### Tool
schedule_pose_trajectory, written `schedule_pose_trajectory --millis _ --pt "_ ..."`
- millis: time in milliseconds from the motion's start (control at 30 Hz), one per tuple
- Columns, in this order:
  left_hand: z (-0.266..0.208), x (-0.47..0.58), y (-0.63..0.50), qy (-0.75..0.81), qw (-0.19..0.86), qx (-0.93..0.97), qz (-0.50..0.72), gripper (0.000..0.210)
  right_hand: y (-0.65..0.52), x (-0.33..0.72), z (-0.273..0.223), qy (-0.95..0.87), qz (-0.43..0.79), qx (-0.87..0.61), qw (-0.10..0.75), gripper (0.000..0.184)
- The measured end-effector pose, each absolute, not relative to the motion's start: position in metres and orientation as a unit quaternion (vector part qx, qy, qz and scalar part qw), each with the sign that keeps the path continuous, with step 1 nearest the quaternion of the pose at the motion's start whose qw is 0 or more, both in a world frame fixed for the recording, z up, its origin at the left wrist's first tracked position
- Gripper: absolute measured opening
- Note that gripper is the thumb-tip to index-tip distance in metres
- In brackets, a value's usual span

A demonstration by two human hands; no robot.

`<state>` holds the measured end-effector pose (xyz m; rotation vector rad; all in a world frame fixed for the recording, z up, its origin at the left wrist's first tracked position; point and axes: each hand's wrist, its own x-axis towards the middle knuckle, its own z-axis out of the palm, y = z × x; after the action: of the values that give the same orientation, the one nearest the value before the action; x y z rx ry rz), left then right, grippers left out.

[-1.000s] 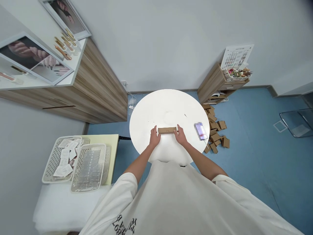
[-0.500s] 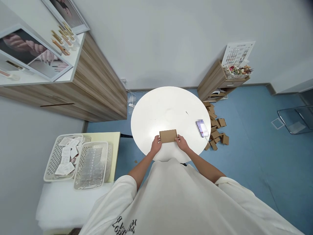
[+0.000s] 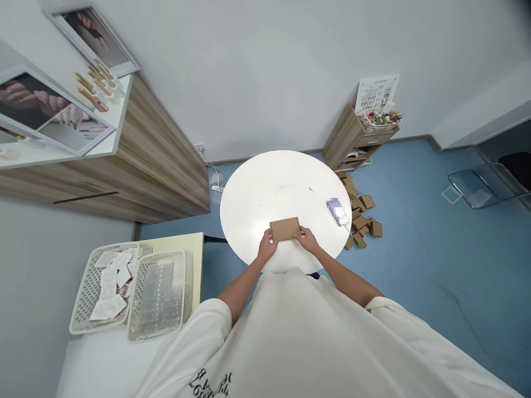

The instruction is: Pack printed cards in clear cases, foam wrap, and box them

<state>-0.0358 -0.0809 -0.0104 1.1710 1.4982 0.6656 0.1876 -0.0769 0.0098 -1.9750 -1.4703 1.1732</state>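
Observation:
A small brown cardboard box (image 3: 285,229), its lid closed, is between my two hands at the near side of a round white table (image 3: 265,182). My left hand (image 3: 267,243) grips the box's left end, and my right hand (image 3: 307,240) grips its right end. The fingers are curled around the lower corners and partly hidden. Whether the box rests on the tabletop or is slightly raised, I cannot tell.
On the table's right lies a blurred purple-and-white object (image 3: 338,211), with a small dark item (image 3: 311,189) beyond it. Several cardboard boxes (image 3: 360,221) are heaped on the floor. White baskets (image 3: 157,293) with papers and clear packets stand at left, near a wooden cabinet (image 3: 166,149).
My view has shifted a little toward the right. The box has tilted slightly, its right end a touch higher, and both hands still hold its ends.

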Motion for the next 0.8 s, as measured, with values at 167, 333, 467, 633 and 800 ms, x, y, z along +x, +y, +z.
schedule_pose_trajectory --millis 167,333,467,633,800 --pt "0.007 -0.022 -0.075 0.614 0.525 0.515 0.286 0.054 -0.073 0.205 0.017 -0.514 0.428 -0.700 0.250 0.046" --pt "0.025 0.013 -0.069 0.620 0.500 0.540 0.274 0.052 -0.069 0.239 0.019 -0.508 0.434 -0.684 0.294 0.047" --pt "0.036 0.062 -0.066 0.610 0.492 0.556 0.276 0.053 -0.074 0.289 0.021 -0.502 0.399 -0.698 0.317 0.052" --pt "0.047 0.140 -0.064 0.586 0.488 0.590 0.265 0.059 -0.082 0.369 0.027 -0.478 0.379 -0.715 0.341 0.059" --pt "0.061 0.224 -0.061 0.568 0.479 0.633 0.218 0.067 -0.091 0.448 0.032 -0.433 0.344 -0.736 0.390 0.059"
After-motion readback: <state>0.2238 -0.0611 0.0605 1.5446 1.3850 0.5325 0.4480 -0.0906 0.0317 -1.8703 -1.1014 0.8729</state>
